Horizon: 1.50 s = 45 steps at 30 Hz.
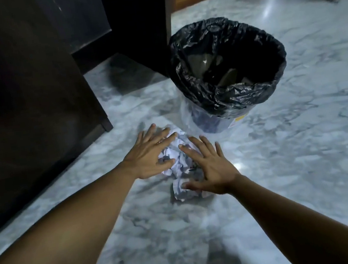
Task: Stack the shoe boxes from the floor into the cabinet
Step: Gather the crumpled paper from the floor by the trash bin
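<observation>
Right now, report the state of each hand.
Left hand: open, fingers spread over the crumpled paper.
Right hand: open, fingers spread over the same paper.

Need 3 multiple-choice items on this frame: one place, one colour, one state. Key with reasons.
1. Where is the crumpled paper?
A) inside the bin
B) on top of the cabinet
C) on the floor beside the bin

2. What colour is the bin's liner?
A) black
B) white
C) blue

3. How are the left hand and right hand?
A) both clenched in fists
B) open, fingers spread over the paper
C) gripping the bin's rim

Key:
1 C: the paper lies on the marble floor just short of the bin.
2 A: a glossy black bag folds over the rim.
3 B: all the fingers are straight and splayed above the paper.
</observation>
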### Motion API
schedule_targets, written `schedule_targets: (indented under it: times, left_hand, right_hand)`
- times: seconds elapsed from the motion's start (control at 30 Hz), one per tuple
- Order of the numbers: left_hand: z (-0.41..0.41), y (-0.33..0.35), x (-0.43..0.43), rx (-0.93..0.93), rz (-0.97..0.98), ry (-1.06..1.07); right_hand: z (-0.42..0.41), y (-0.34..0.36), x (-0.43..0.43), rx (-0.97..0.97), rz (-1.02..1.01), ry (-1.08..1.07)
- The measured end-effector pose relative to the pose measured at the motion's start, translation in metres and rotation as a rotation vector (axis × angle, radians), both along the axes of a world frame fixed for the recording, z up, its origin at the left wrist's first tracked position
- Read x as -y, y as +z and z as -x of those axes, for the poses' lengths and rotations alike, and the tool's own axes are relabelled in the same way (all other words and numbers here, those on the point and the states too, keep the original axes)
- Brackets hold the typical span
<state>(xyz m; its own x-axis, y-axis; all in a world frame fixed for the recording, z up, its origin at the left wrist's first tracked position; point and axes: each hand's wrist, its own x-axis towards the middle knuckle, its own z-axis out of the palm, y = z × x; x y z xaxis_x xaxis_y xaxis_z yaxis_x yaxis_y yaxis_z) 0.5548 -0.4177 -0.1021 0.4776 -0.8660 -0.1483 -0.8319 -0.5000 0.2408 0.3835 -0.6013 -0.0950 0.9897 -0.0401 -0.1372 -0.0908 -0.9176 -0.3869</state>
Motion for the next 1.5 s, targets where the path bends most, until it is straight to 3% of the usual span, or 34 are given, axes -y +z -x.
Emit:
schedule_targets:
  times: [0.1, 0.27, 0.43, 0.57, 0.8, 0.93, 1.17, 1.33, 1.5]
  left_hand:
    - [0.006, -0.028, -0.009, -0.052, -0.064, -0.002]
    - [0.043, -0.049, -0.027, -0.025, 0.05, 0.079]
    - [0.09, -0.052, -0.044, 0.044, 0.189, 0.173]
    - [0.08, -0.048, -0.051, 0.072, 0.281, 0.166]
    - [0.052, -0.051, -0.043, 0.007, 0.117, -0.044]
    - [0.064, -0.063, -0.043, -0.023, 0.065, -0.041]
    - [0.071, -0.051, -0.041, 0.057, 0.149, 0.003]
    - [0.075, -0.056, -0.033, 0.065, 0.062, -0.106]
    - [0.074, -0.059, -0.031, 0.121, 0.108, -0.122]
  right_hand:
    - [0.001, -0.023, -0.006, -0.064, -0.008, 0.037]
    - [0.017, -0.04, -0.006, -0.061, 0.015, 0.065]
    - [0.04, -0.037, 0.001, 0.035, -0.019, 0.068]
    - [0.043, -0.031, 0.015, 0.118, -0.076, -0.014]
    - [0.057, -0.045, -0.008, -0.053, 0.144, 0.142]
    - [0.05, -0.048, -0.018, -0.104, 0.148, 0.093]
    - [0.037, -0.04, 0.005, 0.022, 0.162, 0.053]
    - [0.03, -0.047, 0.01, -0.054, 0.121, 0.226]
    - [0.027, -0.059, 0.006, 0.046, 0.104, 0.236]
